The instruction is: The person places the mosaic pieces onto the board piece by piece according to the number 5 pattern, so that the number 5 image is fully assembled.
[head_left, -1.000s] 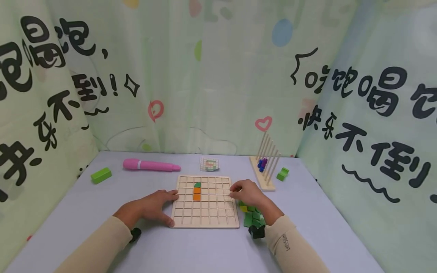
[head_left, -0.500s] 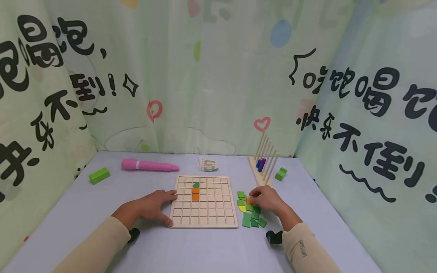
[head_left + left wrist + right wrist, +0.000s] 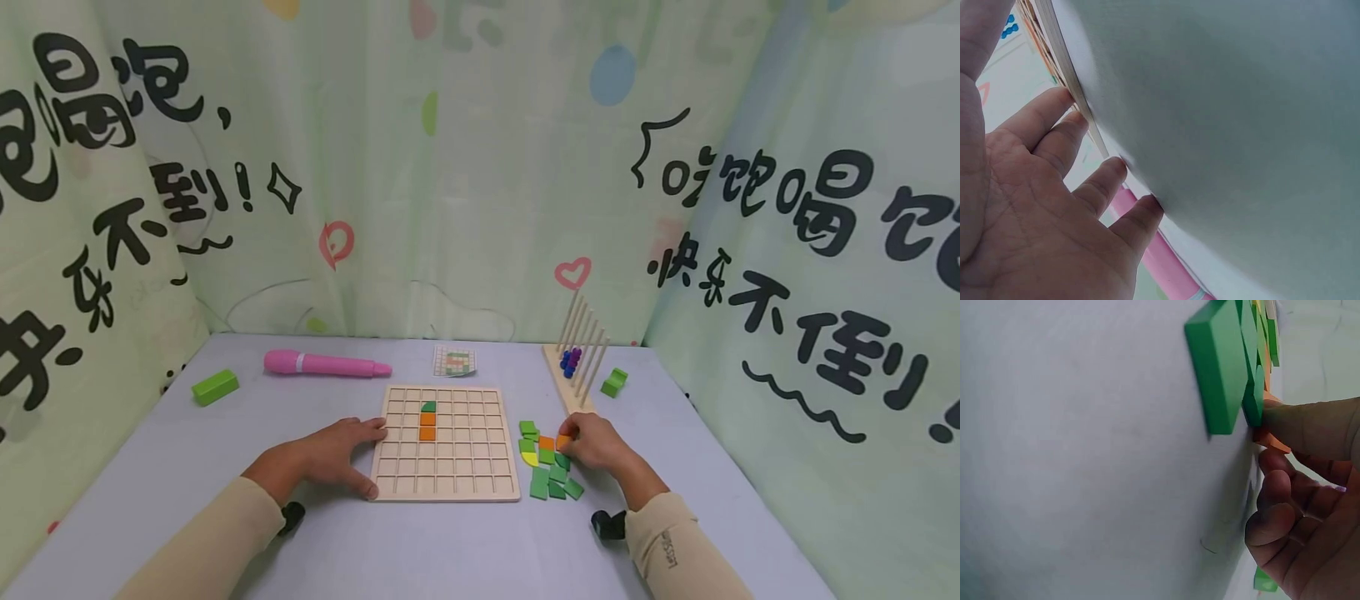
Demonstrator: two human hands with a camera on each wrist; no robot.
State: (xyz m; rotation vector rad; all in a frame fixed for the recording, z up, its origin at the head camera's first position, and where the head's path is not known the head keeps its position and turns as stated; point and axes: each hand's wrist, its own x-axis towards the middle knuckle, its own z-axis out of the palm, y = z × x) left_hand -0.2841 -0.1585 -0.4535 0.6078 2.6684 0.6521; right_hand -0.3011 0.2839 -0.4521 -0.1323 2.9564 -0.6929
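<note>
A wooden grid board (image 3: 472,467) lies in front of me in the head view. Two orange square tiles (image 3: 427,427) sit in one column, below a green rounded tile (image 3: 428,407). My left hand (image 3: 330,457) rests at the board's left edge, fingers spread, fingertips (image 3: 1075,119) right at the rim. To the right of the board my right hand (image 3: 600,442) pinches an orange tile (image 3: 1270,441) between thumb and forefinger, low over the table. Beside it are loose green tiles (image 3: 539,483), a yellow tile (image 3: 529,458) and another orange tile (image 3: 546,443).
Behind the right hand stands a wooden peg rack (image 3: 555,367) with blue and purple beads. Green blocks (image 3: 614,382) lie beyond it. At the back are a pink marker (image 3: 337,365) and a pattern card (image 3: 454,361). A green block (image 3: 215,387) lies far left.
My right hand has moved from the board's right edge to the loose tiles, then slightly further right with an orange tile. The left hand stays at the board.
</note>
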